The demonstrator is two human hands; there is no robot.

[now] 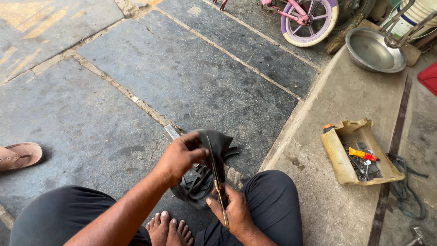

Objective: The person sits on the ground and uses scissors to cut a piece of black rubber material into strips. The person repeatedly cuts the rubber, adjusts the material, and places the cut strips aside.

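Note:
A floppy piece of black rubber inner tube (214, 148) hangs between my knees. My left hand (182, 155) pinches its upper edge. My right hand (234, 209) grips a pair of scissors (217, 180) with brass-coloured handles, the blades pointing up and closed over the rubber. Strips of cut black rubber (196, 182) dangle below my left hand. I sit low with my bare feet (168, 228) on the stone floor.
A flat metal file (171, 132) lies on the floor behind the rubber. A cut-open yellow can (339, 159) holds small tools and an orange tube. A steel bowl (374, 50), a pink child's bicycle wheel (309, 20), a black strap (405, 187) and a brown sandal (20, 155) lie around.

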